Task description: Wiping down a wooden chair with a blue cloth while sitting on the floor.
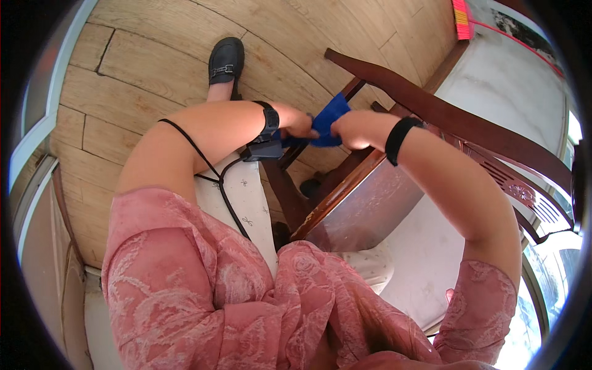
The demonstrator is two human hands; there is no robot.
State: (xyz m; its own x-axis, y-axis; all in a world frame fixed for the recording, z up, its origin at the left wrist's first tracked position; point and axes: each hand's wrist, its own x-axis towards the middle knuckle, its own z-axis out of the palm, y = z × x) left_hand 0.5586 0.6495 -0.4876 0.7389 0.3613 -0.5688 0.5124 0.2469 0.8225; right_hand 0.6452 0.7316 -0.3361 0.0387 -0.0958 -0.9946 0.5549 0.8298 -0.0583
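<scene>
A blue cloth (329, 114) is stretched between my two hands, beside a dark brown wooden chair (444, 108). My left hand (298, 124) grips the cloth's left part, fingers bent and slightly blurred. On the other side, my right hand (354, 129) pinches the cloth near the chair's frame. Part of the cloth lies against a thin wooden rung (354, 88); whether it wraps around it, I cannot tell. Each wrist wears a black strap, and a small dark device (263, 151) with a black cable hangs by the left one. The palms are hidden.
The chair's shiny seat (365, 203) has a worn wooden edge, and its carved back (522, 192) stands at the right. A red broom (462, 21) leans by the pale marble-like wall (490, 83). My black shoe (225, 60) rests on wood-look flooring (157, 60). A framed glass panel (39, 106) borders the left.
</scene>
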